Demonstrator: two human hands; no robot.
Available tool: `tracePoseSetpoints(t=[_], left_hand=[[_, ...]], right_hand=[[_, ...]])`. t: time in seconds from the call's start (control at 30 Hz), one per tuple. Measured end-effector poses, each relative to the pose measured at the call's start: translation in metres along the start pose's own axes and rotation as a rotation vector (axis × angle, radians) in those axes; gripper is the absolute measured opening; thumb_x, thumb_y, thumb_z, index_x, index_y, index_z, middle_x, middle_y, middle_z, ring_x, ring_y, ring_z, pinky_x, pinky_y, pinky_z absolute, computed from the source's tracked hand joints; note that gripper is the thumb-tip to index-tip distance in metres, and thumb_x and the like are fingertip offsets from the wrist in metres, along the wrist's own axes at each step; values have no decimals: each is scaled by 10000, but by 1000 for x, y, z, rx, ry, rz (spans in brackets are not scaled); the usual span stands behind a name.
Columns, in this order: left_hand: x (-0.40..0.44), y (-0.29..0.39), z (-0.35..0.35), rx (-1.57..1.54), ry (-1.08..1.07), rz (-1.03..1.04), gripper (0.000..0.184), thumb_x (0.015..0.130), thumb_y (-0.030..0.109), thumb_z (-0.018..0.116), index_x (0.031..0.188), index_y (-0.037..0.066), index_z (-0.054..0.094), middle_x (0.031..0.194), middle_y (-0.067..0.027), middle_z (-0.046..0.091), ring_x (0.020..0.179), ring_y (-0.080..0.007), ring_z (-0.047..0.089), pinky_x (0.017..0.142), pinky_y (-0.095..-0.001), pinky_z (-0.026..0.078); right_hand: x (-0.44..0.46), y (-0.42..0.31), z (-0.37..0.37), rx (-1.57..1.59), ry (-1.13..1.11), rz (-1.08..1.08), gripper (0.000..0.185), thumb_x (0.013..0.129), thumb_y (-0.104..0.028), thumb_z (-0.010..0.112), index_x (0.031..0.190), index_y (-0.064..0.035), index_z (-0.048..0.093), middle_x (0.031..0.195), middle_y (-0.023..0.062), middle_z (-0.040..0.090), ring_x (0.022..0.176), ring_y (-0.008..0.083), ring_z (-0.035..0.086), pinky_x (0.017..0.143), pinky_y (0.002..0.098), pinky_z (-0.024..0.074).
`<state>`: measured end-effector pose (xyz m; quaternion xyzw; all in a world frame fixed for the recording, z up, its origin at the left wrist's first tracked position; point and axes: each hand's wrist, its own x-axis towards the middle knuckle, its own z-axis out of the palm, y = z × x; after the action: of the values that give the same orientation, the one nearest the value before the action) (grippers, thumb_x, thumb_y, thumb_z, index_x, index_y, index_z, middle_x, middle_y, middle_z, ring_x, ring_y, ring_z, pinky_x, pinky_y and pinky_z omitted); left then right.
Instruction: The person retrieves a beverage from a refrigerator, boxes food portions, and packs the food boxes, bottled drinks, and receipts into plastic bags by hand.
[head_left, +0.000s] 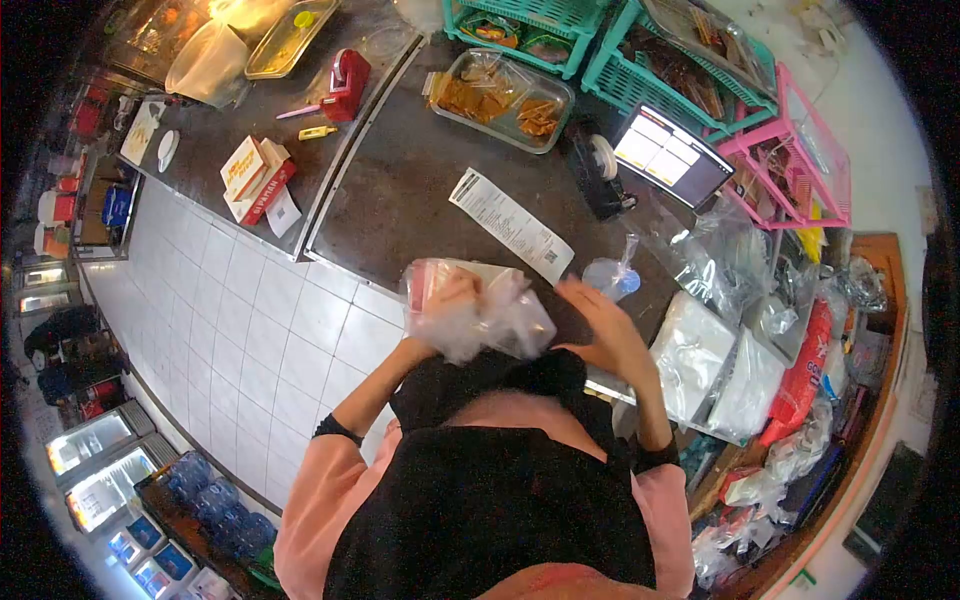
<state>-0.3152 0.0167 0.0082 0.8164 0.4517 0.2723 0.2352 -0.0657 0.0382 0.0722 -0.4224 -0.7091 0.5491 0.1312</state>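
A translucent plastic bag [515,318] with a red-and-white box [424,284] in it is at the counter's front edge, close to my body. My left hand [456,291] is closed on the bag, seen blurred through the film; exactly how its fingers lie is unclear. To the right of the bag, my right hand [607,328] has its fingers stretched out and holds nothing. Just beyond its fingertips lies a long printed receipt [512,224] on the dark counter. A small knotted clear bag with a blue item [627,281] rests beside that hand.
Behind the receipt are a metal tray of packed food [505,100], a receipt printer [597,165] and a lit screen [672,155]. Stacks of clear bags [693,352] lie right. Left stand red-and-white boxes [258,180] and a red tape dispenser [346,85].
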Motion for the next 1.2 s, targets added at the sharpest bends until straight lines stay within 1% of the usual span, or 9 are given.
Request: tracePoseSetpoints(t=[0.07, 0.1, 0.37, 0.43, 0.63, 0.83, 1.0, 1.1, 1.2], left_hand=[[1, 10, 14, -130, -41, 101, 211, 630, 217, 590, 781, 71, 580, 860, -97, 502, 945, -269, 456, 848, -375, 382], [2, 14, 20, -257, -77, 207, 208, 645, 206, 580, 805, 74, 596, 872, -92, 509, 982, -269, 454, 891, -388, 371], [36, 75, -40, 121, -422, 842, 291, 675, 217, 567, 925, 74, 605, 1134, -89, 454, 1169, -325, 370, 1026, -504, 217], [32, 69, -54, 174, -615, 750, 362, 707, 195, 586, 1041, 63, 544, 1159, -99, 451, 1168, -320, 372, 1037, -489, 189], [-60, -7, -58, -538, 152, -644, 490, 826, 198, 559, 1240, 33, 355, 1244, -117, 401, 1191, -232, 349, 976, -397, 296], [-59, -58, 26, -1155, 318, -689, 614, 862, 514, 391, 1310, 100, 314, 1260, -123, 422, 1115, -242, 448, 920, -377, 371], [-25, -96, -44, -1298, -81, -691, 603, 855, 518, 396, 1273, 85, 350, 1148, -119, 477, 992, -242, 487, 830, -371, 404], [-30, -97, -10, -1397, -9, -744, 599, 851, 520, 399, 1251, 75, 371, 1081, -116, 510, 918, -242, 510, 776, -367, 423], [-34, -73, 48, -1515, 397, -828, 595, 847, 522, 402, 1228, 66, 392, 1015, -114, 542, 844, -242, 533, 722, -364, 443]], right_hand=[[12, 48, 42, -1482, 293, -262, 440, 707, -126, 596, 1132, -41, 524, 1308, 202, 354, 1230, 322, 333, 978, 531, 247], [19, 38, 51, -1426, 232, -145, 475, 787, -182, 416, 1256, -104, 403, 1402, 154, 210, 1299, 267, 222, 1027, 558, 63], [59, -16, 56, -583, -180, -629, 375, 763, -177, 446, 1125, -81, 461, 1290, 150, 321, 1217, 255, 309, 998, 491, 162], [73, -7, 66, -522, -254, -640, 351, 757, -176, 454, 1092, -75, 475, 1262, 149, 349, 1196, 251, 331, 990, 474, 187], [88, 21, 44, -202, -245, -346, 283, 739, -172, 477, 994, -58, 519, 1179, 145, 433, 1134, 242, 396, 968, 424, 262], [92, -23, 103, -482, 23, -715, 225, 721, -168, 500, 896, -41, 562, 1095, 142, 517, 1072, 233, 462, 946, 373, 337], [123, -43, 95, -920, 21, -1144, 142, 761, -130, 493, 837, -39, 570, 910, 86, 563, 869, 185, 525, 721, 300, 428], [144, 4, 78, 354, 109, -278, 282, 837, -288, 496, 933, -27, 540, 884, 76, 557, 827, 195, 533, 746, 296, 442], [149, 11, 79, 907, 502, -87, 303, 871, -298, 471, 982, -17, 497, 909, 88, 525, 813, 205, 528, 724, 314, 439]])
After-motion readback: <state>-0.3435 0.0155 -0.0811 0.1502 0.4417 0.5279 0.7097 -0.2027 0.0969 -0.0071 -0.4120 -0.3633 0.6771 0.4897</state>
